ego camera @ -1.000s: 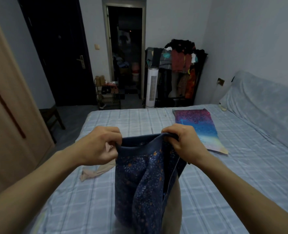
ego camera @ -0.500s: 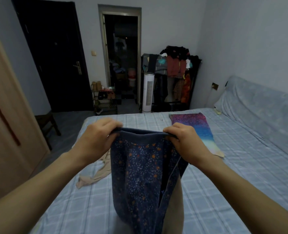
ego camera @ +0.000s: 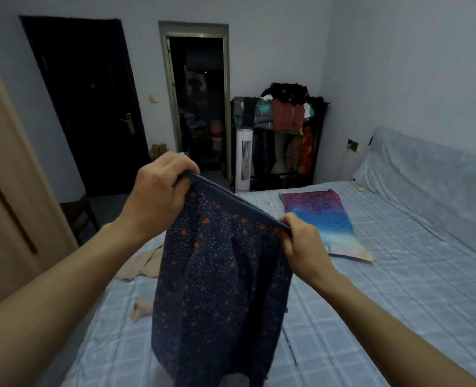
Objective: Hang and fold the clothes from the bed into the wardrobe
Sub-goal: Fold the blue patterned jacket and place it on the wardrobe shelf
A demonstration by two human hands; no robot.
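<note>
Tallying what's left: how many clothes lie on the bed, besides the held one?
3: a folded colourful cloth on the right, a beige garment left of the blue garment, a small beige piece nearer. More may hide behind it.

The navy floral garment (ego camera: 220, 275) I hold is soft, matt cloth, and the band along its top is a plainer, smoother strip. Under it my bed (ego camera: 398, 289) wears a checked pale-blue sheet, matt and slightly puckered like quilting. The folded purple-and-blue cloth (ego camera: 320, 216) on it looks smoother, with a faint sheen. The beige garment (ego camera: 147, 263) is thin, limp fabric. To my left the wardrobe door (ego camera: 7, 205) is smooth pale wood. The dark door's handle (ego camera: 129, 122) is shiny metal, and the tower fan (ego camera: 243, 157) is white plastic.
</note>
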